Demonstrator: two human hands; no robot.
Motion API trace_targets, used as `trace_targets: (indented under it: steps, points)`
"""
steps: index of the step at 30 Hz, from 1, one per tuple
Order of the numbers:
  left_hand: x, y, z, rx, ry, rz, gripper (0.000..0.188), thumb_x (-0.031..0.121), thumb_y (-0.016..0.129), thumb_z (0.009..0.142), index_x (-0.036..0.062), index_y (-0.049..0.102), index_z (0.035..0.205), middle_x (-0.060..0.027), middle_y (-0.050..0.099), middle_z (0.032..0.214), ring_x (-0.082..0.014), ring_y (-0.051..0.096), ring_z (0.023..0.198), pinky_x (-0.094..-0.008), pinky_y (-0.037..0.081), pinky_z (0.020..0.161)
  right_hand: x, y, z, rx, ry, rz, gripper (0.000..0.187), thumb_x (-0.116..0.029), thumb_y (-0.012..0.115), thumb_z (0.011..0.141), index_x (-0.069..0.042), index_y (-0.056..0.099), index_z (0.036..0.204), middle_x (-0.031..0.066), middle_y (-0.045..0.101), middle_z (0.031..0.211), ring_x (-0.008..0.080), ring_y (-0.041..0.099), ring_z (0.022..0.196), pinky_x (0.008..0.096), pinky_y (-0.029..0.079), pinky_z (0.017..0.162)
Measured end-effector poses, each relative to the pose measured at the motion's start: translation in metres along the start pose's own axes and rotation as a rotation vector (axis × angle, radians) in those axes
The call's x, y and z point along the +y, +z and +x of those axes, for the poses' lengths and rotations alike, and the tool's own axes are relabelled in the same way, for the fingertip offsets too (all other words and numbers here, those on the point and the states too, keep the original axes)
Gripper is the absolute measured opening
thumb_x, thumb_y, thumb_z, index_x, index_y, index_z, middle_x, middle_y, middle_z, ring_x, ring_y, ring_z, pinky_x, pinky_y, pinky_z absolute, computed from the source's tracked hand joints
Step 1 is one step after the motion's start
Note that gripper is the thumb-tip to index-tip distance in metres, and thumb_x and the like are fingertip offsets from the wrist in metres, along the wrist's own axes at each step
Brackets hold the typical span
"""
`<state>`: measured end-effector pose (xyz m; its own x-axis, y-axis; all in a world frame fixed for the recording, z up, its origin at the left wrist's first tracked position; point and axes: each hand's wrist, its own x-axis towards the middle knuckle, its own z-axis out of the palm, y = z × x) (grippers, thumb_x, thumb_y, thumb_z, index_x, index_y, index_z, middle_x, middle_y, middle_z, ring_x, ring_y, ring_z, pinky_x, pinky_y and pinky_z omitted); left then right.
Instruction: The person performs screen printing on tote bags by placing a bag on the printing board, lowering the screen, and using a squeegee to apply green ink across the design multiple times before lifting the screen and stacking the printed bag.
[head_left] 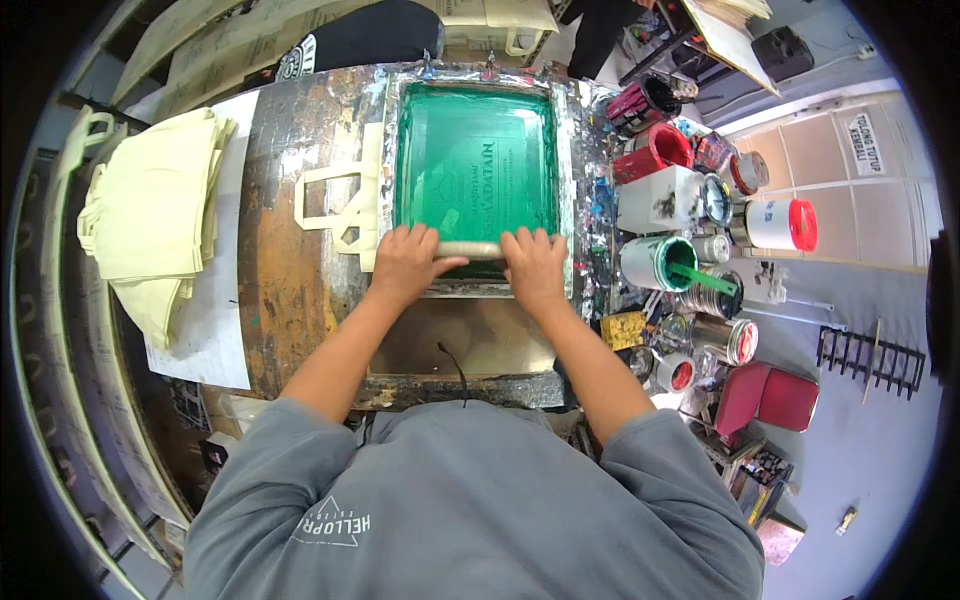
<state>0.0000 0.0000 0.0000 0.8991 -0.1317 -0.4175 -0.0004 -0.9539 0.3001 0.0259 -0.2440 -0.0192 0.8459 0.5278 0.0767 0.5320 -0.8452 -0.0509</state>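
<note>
I am looking straight down at my own two hands on a screen-printing frame. My left hand (405, 262) and my right hand (533, 268) sit side by side, fingers curled closed around a pale squeegee (470, 249), whose handle shows between them. The squeegee lies crosswise on the near edge of the green mesh screen (475, 160), at about six o'clock on the screen.

The screen's frame (566, 180) is smeared with ink and rests on a worn, stained worktable (285, 250). Cream bag handles (335, 205) stick out from under the frame at nine o'clock.

Further toward nine o'clock, a stack of cream cloth bags (150, 210) lies on white paper, well apart from my hands.

At three o'clock, just beside the frame, stands a crowd of ink tins and tubs. One open tin of green ink (657, 262) has a green stirring stick (703, 279) resting in it. A white tub with a red lid (782, 224) lies on its side beyond it.

My grey sleeves fill the lower edge.
</note>
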Motion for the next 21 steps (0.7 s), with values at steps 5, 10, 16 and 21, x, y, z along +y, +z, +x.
trace_targets:
  steps: [5,10,16,21]
  points:
    - [-0.022,0.030,-0.031,0.729,0.360,-0.093,0.089,0.062,0.083,0.081,0.0036,0.055,0.142,-0.0155,0.057,0.129,-0.0362,0.051,0.123,-0.0511,0.040,0.108,-0.006,-0.005,-0.014,0.041,0.024,0.044,0.056,-0.017,0.087,0.072,-0.018,0.062,0.121,0.0062,0.058,0.106,0.0283,0.056,0.107,0.0505,0.036,0.099]
    - [-0.067,0.075,-0.071,0.630,-0.110,-0.180,0.104,0.065,0.089,0.069,0.0073,0.057,0.150,-0.0146,0.057,0.128,-0.0369,0.048,0.124,-0.0523,0.035,0.111,-0.024,0.006,-0.055,0.097,0.025,0.076,0.055,-0.033,0.083,0.082,-0.013,0.062,0.129,0.0098,0.058,0.117,0.0301,0.052,0.119,0.0559,0.031,0.107]
    - [-0.077,0.069,-0.075,0.589,-0.072,-0.277,0.089,0.046,0.097,0.068,0.0103,0.067,0.143,-0.0149,0.062,0.123,-0.0350,0.057,0.117,-0.0497,0.043,0.104,-0.023,-0.040,-0.040,0.052,0.049,0.175,0.059,-0.054,0.075,0.090,-0.009,0.064,0.125,0.0127,0.058,0.118,0.0325,0.052,0.117,0.0572,0.029,0.108]
    - [-0.038,-0.001,-0.086,0.729,-0.014,-1.181,0.077,0.024,0.094,0.081,0.0015,0.061,0.147,-0.0138,0.067,0.119,-0.0263,0.067,0.106,-0.0377,0.054,0.090,-0.010,-0.126,0.006,0.332,0.005,0.078,0.058,-0.063,0.072,0.088,-0.009,0.069,0.109,0.0111,0.060,0.105,0.0320,0.055,0.103,0.0563,0.030,0.102]
